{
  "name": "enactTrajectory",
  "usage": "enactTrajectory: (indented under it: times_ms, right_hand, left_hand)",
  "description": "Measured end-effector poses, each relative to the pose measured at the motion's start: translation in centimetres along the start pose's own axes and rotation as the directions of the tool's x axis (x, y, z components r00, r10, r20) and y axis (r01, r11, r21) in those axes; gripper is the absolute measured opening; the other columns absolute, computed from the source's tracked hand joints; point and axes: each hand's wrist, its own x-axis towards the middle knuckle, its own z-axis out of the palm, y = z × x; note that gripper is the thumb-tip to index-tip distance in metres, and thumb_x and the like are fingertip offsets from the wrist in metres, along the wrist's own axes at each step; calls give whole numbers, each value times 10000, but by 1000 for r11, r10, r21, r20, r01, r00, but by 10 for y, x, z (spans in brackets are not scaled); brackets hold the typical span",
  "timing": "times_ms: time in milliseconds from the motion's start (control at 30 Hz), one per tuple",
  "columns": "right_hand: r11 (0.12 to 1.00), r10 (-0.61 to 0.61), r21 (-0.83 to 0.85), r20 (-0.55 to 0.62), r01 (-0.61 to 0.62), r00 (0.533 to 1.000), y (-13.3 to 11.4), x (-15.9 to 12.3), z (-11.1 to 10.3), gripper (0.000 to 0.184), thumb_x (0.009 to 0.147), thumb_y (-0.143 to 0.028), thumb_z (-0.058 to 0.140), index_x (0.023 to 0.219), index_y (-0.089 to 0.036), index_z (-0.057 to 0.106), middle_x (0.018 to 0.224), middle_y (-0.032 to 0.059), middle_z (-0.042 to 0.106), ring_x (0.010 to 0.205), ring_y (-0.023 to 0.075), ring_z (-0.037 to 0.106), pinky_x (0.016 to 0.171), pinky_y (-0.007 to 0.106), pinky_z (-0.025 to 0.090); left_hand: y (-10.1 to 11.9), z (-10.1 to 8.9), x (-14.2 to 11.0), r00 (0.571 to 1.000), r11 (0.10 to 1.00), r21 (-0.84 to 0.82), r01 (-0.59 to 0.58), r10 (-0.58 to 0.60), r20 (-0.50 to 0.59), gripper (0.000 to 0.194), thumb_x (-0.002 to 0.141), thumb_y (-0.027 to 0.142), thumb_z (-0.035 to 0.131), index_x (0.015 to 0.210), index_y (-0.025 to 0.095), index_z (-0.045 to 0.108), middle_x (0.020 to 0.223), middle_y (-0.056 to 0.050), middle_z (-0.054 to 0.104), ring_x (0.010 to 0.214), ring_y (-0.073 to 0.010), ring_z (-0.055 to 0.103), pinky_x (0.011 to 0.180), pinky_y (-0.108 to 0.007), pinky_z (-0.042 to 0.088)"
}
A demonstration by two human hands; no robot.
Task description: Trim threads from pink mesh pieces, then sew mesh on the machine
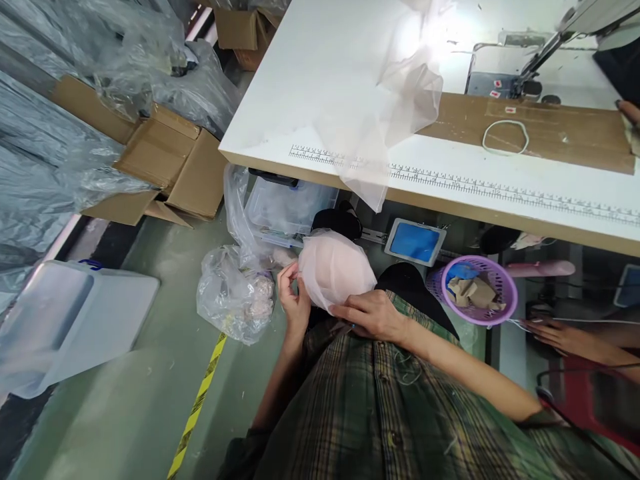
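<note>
Over my lap is a pale pink, rounded fabric cup (335, 267) with a thin sheer layer on it, held between both hands. My left hand (295, 297) pinches its left edge between thumb and fingers. Along its lower right edge, my right hand (375, 315) is closed with the fingertips on the rim; the thumb is partly hidden. A clear plastic bag (237, 293) with pinkish pieces inside is just left of my left hand. Sheer pale fabric (367, 160) drapes over the table edge above the cup.
The white table (310, 73) bears a printed ruler, a brown board (590, 137) and a sewing machine (530, 80). Below it are a purple basket (437, 283) and a clear box (295, 203). Another person's hand (560, 335) is at right. Cardboard boxes (160, 150) lie left.
</note>
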Motion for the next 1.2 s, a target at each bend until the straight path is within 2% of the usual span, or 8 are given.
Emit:
enactTrajectory:
  times_ms: [133, 300, 400, 500, 667, 800, 900, 1200]
  right_hand:
    - [972, 187, 161, -72, -174, 980, 3, 2, 4, 321, 894, -171, 423, 1114, -188, 655, 726, 19, 659, 585, 125, 594, 531, 225, 432]
    - [636, 762, 359, -158, -683, 628, 26, 7, 4, 242, 892, -366, 546, 884, -175, 694, 796, 43, 701, 678, 174, 643, 628, 263, 496]
    - [519, 846, 309, -55, -797, 530, 38, 2, -4, 346, 861, -487, 573, 920, -169, 697, 708, 20, 655, 605, 166, 591, 584, 271, 461]
    - [519, 855, 201, -112, -831, 506, 43, 1, -13, 431, 837, -535, 589, 1044, -167, 675, 716, 20, 638, 595, 170, 561, 615, 300, 457]
    - [611, 792, 245, -188, -753, 581, 52, 15, -5, 390, 870, -525, 534, 1021, -191, 667, 856, 63, 661, 723, 190, 593, 707, 317, 478]
    - [444, 896, 313, -148, -840, 418, 67, 16, 26, 455, 816, -573, 553, 1038, -188, 650, 829, 45, 623, 621, 166, 536, 627, 311, 448]
    - [344, 939, 384, -114, -857, 325, 76, 8, 50, 463, 801, -572, 542, 1039, -186, 636, 827, 37, 603, 625, 163, 516, 622, 305, 433]
    - [323, 940, 466, -58, -823, 336, 81, 3, 77, 402, 837, -545, 500, 994, -185, 586, 827, 49, 638, 758, 202, 582, 738, 330, 470]
  left_hand:
    - [-7, -1, 2, 998, 997, -41, 61, -61, -5, 417, 924, 522, 484, 1167, 204, 601, 1169, -118, 616, 1111, -214, 590, 995, -369, 475]
    - [-3, 7, 11, 998, 997, -42, 67, -67, -3, 422, 977, 479, 405, 1210, 186, 599, 1215, -129, 608, 1126, -204, 596, 985, -354, 485]
    - [7, 9, 18, 997, 997, 8, -75, 75, 14, 409, 992, 439, 401, 1250, 186, 591, 1254, -124, 594, 1193, -209, 560, 1040, -376, 448]
    - [23, 9, 24, 972, 973, 54, -223, 218, 84, 409, 1008, 407, 368, 1304, 200, 559, 1329, -119, 553, 1259, -217, 515, 1083, -407, 411]
    - [44, 17, 26, 865, 897, 168, -409, 322, 386, 537, 961, 484, 433, 1414, 198, 461, 1468, -135, 427, 1345, -284, 426, 1134, -480, 340]
    - [39, 31, 20, 793, 811, 324, -487, 255, 554, 607, 857, 487, 594, 1395, 225, 493, 1475, -140, 419, 1351, -348, 399, 1144, -579, 267]
    - [28, 39, 17, 789, 796, 374, -477, 200, 581, 575, 850, 426, 608, 1381, 231, 507, 1448, -138, 451, 1340, -334, 412, 1139, -584, 264]
    - [4, 46, 17, 810, 817, 377, -437, 175, 559, 511, 825, 377, 639, 1308, 224, 575, 1385, -135, 513, 1301, -316, 454, 1145, -569, 258]
